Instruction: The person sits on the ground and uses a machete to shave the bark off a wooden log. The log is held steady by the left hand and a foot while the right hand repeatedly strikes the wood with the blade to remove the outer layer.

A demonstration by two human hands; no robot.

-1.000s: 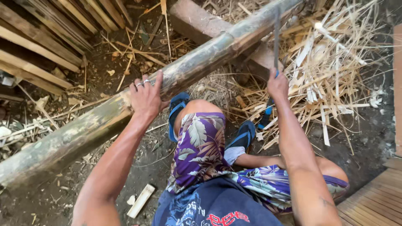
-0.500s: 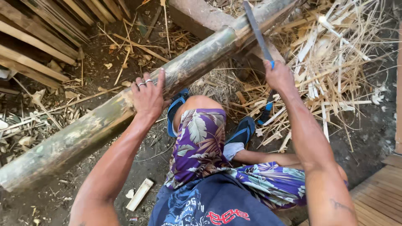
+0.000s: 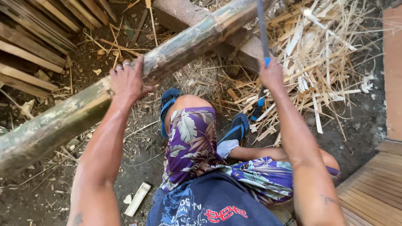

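Head view. The left hand point(image 3: 127, 81) lies on top of a long bamboo pole point(image 3: 75, 113), fingers curled over its upper side and closed against it; a ring shows on one finger. The pole runs diagonally from the lower left edge of the ground up toward the top centre, where it rests across a thick wooden block point(image 3: 184, 16). Its surface is mottled green and brown.

The right hand point(image 3: 271, 75) is clamped around the blue handle of a long-bladed knife point(image 3: 262, 29). The blade stands nearly upright and reaches past the top edge of the view, so its tip is not visible. The lower end of the handle projects below the fist. The blade crosses the upper end of the pole; whether it touches the pole cannot be told.

The person sits low on the ground point(image 3: 50, 196), in a purple leaf-patterned wrap point(image 3: 192, 142) and blue sandals point(image 3: 167, 104), with one knee raised just beside the pole.

A heap of pale bamboo shavings point(image 3: 322, 62) covers the ground toward the upper right, behind the right hand. Stacked wooden slats point(image 3: 29, 46) fill the upper left corner. A small pale offcut point(image 3: 138, 199) lies on the dirt near the lower centre. Wooden boards point(image 3: 377, 184) occupy the lower right corner.
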